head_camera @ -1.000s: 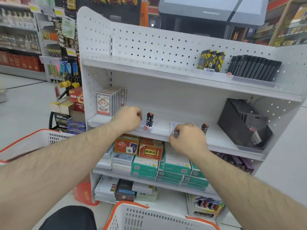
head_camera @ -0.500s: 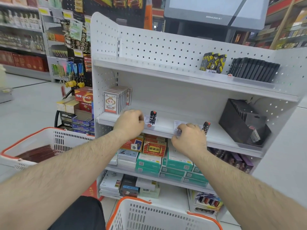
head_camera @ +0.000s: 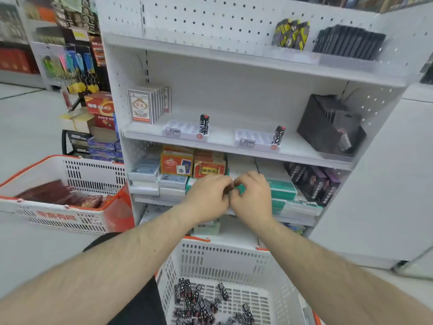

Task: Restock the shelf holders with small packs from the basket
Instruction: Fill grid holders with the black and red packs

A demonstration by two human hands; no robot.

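Two hands were seen meeting at the centre of the view, in front of the lower shelf of a white pegboard shelf unit (head_camera: 234, 24). The left hand (head_camera: 207, 198) and the right hand (head_camera: 251, 199) had their fingers curled and their fingertips touching; whether anything was pinched between them could not be told. At 6 o'clock, below the forearms, a white basket (head_camera: 222, 261) with an orange rim was seen, with many small packs (head_camera: 199, 301), black with a white pattern, lying loose on its floor. On the middle shelf, at 12 o'clock from the hands, two clear holders were set: the left holder (head_camera: 181, 130) and the right holder (head_camera: 254, 138), each with a single small pack standing upright at its right end. Stacked card boxes (head_camera: 145, 105) were shown at 11 o'clock on that shelf. A second basket (head_camera: 70, 214) with dark red goods was seen at 9 o'clock.
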